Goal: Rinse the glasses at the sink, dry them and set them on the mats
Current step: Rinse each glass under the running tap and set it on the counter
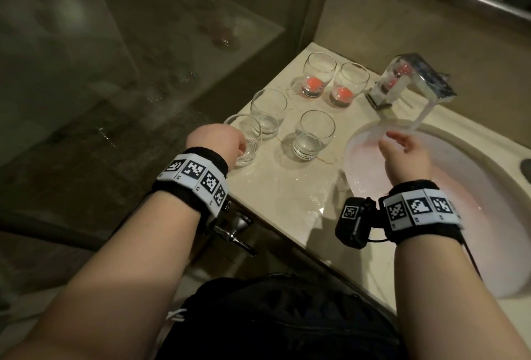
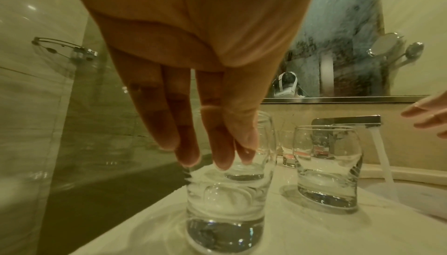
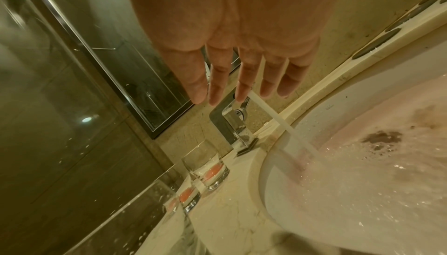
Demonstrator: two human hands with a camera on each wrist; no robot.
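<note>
**Sink counter: five tumblers, tap running**

Head view. Marble counter point(image 1: 275, 187), wet near its front edge, bearing five clear tumblers. Two back tumblers point(image 1: 316, 75) point(image 1: 346, 85) each show orange-red at the base; whether this is contents or something beneath cannot be told. Two middle tumblers point(image 1: 268, 115) point(image 1: 314, 134) look clear. Nearest tumbler point(image 1: 244, 141) stands at the counter's left edge, the left hand point(image 1: 218, 141) over its rim, fingers hidden from here. Chrome tap point(image 1: 413, 83) running into the white basin point(image 1: 448, 244), whose water looks pinkish. Right hand point(image 1: 402, 152) over the basin beside the stream, fingers extended, holding nothing. Both wrists carry black bands with printed markers.

Left wrist view. Supplies what the head view hides: the left hand's fingers point(image 2: 188, 144) hang straight down, tips at or just inside the nearest tumbler's rim, not closed round it. That tumbler point(image 2: 225, 221) stands upright on the counter. A mirror point(image 2: 338, 49) is on the wall behind the tap.

Right wrist view. Right hand's fingers point(image 3: 246, 79) spread, palm empty, in front of the tap's stream point(image 3: 278, 119); contact with the water cannot be told. Froth on the basin water and a dark patch point(image 3: 382, 138) appear only here.
</note>
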